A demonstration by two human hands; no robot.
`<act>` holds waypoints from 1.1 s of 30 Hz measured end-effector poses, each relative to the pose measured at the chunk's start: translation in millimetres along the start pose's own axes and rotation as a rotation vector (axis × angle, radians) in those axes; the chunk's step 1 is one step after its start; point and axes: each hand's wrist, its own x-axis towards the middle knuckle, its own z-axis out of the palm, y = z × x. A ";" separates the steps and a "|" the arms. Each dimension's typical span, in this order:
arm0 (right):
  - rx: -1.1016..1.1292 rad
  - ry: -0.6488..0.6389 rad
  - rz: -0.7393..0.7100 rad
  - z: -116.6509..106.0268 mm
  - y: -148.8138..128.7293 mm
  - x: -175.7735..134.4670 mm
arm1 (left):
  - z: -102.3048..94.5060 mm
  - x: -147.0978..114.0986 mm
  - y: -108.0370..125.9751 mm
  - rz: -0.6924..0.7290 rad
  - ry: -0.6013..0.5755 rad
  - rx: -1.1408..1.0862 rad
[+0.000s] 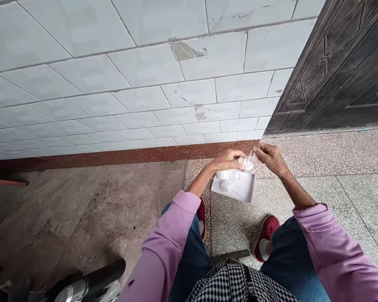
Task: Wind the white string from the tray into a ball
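Observation:
My left hand (229,160) is wrapped round a ball of white yarn (246,163), above the far edge of a shallow white box (244,187). My right hand (269,157) is just to the right, with thumb and forefinger pinched on a strand of white yarn (250,156) that runs from the ball. Inside the box lies a smaller white yarn ball (226,186), and loose loops of white yarn (234,176) rest beside it. The left hand hides part of the held ball and of the box's far left corner.
A white tiled wall (138,96) with a red-brown base strip (138,158) rises in front. A dark carved door (340,75) stands at the right. My red shoes (269,228) flank the box on the speckled floor (318,201). Black and silvery objects (91,281) lie at lower left.

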 end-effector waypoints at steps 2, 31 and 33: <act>-0.008 -0.001 0.009 2.6 5.9 0.5 | 3.1 0.5 3.1 0.010 -0.019 -0.125; 0.119 0.024 -0.019 -0.8 -7.6 0.8 | 6.9 -3.2 6.9 -0.072 -0.025 -0.435; 0.156 0.028 0.012 3.7 -5.6 0.5 | 9.0 -2.4 9.1 -0.072 -0.034 -0.519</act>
